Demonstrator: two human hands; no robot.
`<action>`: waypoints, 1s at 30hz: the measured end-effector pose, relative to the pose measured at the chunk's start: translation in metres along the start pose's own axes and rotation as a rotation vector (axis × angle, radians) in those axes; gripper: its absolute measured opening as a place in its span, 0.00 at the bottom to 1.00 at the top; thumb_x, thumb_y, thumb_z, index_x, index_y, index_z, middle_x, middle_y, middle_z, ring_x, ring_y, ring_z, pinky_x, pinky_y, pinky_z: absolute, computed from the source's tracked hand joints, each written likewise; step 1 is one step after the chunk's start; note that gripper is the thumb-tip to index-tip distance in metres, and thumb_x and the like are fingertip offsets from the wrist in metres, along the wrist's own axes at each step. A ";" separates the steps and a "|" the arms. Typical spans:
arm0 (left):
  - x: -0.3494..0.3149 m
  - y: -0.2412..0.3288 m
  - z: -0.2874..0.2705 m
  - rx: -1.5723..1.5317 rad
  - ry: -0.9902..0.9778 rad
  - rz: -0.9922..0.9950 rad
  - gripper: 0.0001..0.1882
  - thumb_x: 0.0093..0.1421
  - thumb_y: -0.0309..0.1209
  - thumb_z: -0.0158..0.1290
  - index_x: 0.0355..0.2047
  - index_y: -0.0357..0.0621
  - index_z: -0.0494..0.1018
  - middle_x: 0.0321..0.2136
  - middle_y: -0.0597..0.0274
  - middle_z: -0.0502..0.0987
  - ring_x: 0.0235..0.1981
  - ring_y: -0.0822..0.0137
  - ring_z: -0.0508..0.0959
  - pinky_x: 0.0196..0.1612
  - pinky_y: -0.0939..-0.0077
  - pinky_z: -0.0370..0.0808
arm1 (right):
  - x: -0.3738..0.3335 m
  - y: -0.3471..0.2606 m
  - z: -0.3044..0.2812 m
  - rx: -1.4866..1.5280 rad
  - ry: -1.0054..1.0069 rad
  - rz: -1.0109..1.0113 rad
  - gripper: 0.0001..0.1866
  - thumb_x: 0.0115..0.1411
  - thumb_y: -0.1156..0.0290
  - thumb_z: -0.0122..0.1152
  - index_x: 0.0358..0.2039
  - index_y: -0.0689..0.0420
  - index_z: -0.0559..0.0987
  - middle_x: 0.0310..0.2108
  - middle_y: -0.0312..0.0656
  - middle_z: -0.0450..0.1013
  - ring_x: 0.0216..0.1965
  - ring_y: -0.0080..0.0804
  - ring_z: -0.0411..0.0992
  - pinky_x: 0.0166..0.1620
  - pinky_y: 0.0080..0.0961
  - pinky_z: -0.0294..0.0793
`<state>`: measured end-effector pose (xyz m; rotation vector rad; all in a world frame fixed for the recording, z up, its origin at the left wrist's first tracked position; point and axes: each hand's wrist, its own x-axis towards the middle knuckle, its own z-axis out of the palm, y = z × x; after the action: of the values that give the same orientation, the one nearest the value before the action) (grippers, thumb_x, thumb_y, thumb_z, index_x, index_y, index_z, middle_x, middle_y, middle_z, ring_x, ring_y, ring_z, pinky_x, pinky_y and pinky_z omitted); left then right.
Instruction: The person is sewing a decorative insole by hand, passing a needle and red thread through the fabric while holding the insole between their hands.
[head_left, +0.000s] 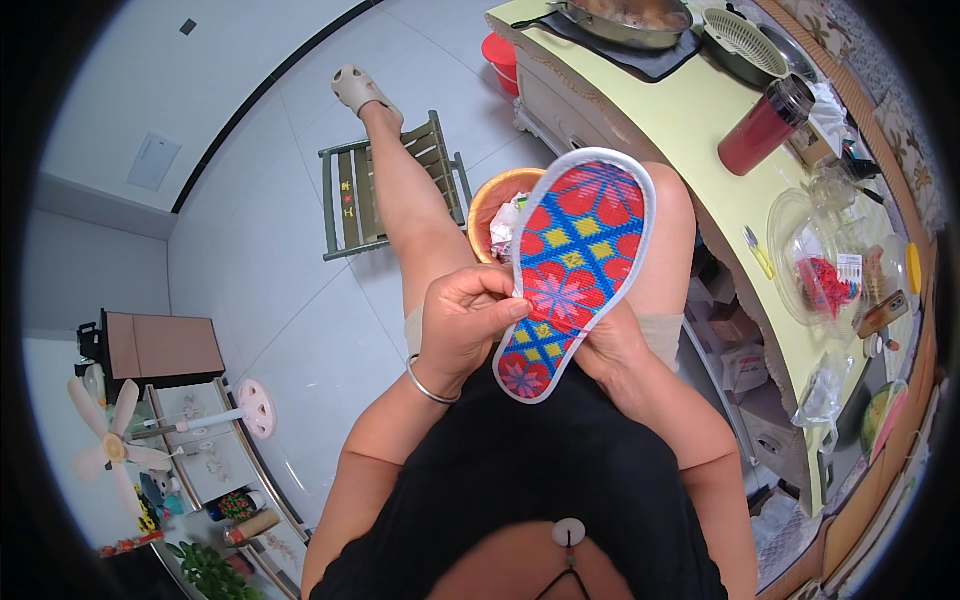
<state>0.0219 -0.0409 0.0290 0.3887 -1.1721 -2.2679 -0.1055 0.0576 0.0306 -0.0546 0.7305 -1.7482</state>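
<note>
An embroidered insole (575,265) with a pale grey binding is held up over my lap, its wide end pointing away and its narrow end toward me. Red flowers, blue bands and yellow squares cover its face. My left hand (460,315) pinches the insole's left edge near the middle, thumb and index fingertip meeting there; whether a needle or thread is between them is too small to tell. From the right, my right hand (612,345) supports the insole from beneath, its fingers mostly hidden behind it. A metal bangle (432,385) circles my left wrist.
Beyond the insole stands a round wooden bin (483,222) with crumpled scraps. One foot rests by a folding slatted stool (350,195). Along the right runs a yellow-green table (690,150) bearing a red thermos (765,125), a pan (635,22) and a clear container (795,235) of red thread.
</note>
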 end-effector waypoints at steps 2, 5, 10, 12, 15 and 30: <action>-0.002 -0.001 -0.001 0.070 -0.002 -0.007 0.06 0.51 0.15 0.57 0.31 0.28 0.73 0.35 0.52 0.77 0.37 0.68 0.77 0.45 0.76 0.74 | 0.000 0.002 -0.005 0.067 0.010 0.076 0.20 0.53 0.78 0.64 0.46 0.62 0.71 0.41 0.44 0.74 0.40 0.31 0.75 0.42 0.27 0.79; -0.004 -0.006 -0.006 0.239 -0.025 0.021 0.06 0.51 0.16 0.58 0.30 0.29 0.74 0.34 0.53 0.77 0.36 0.69 0.76 0.43 0.76 0.74 | 0.001 0.008 -0.012 0.155 0.009 0.142 0.17 0.56 0.76 0.60 0.46 0.62 0.71 0.42 0.45 0.73 0.41 0.33 0.75 0.43 0.30 0.79; -0.001 -0.010 -0.011 0.346 -0.108 0.147 0.06 0.50 0.15 0.58 0.30 0.29 0.73 0.32 0.54 0.76 0.34 0.69 0.77 0.40 0.77 0.75 | 0.008 0.008 -0.016 0.197 -0.030 0.202 0.13 0.62 0.70 0.52 0.46 0.61 0.72 0.43 0.47 0.73 0.42 0.36 0.75 0.44 0.33 0.79; -0.004 -0.010 -0.012 0.285 -0.122 0.075 0.07 0.50 0.17 0.59 0.30 0.30 0.73 0.33 0.56 0.76 0.40 0.69 0.74 0.46 0.76 0.71 | 0.013 0.010 -0.025 0.223 -0.070 0.191 0.13 0.63 0.69 0.50 0.46 0.62 0.72 0.44 0.49 0.73 0.42 0.38 0.74 0.45 0.34 0.78; -0.007 -0.010 -0.009 0.223 -0.141 0.029 0.08 0.51 0.19 0.60 0.31 0.31 0.73 0.34 0.57 0.76 0.42 0.69 0.73 0.48 0.75 0.70 | 0.023 0.011 -0.048 0.248 -0.043 0.135 0.15 0.64 0.68 0.46 0.46 0.64 0.72 0.44 0.53 0.72 0.43 0.41 0.74 0.48 0.34 0.77; -0.015 0.033 -0.054 -0.156 0.242 0.090 0.05 0.55 0.17 0.52 0.33 0.27 0.71 0.33 0.47 0.78 0.32 0.66 0.80 0.38 0.74 0.79 | -0.094 -0.256 -0.223 0.207 0.155 -0.732 0.16 0.55 0.85 0.48 0.19 0.53 0.56 0.18 0.30 0.49 0.18 0.20 0.47 0.20 0.17 0.49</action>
<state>0.0715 -0.0827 0.0250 0.5218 -0.8680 -2.1473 -0.3846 0.2716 0.0092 -0.0481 0.6801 -2.5432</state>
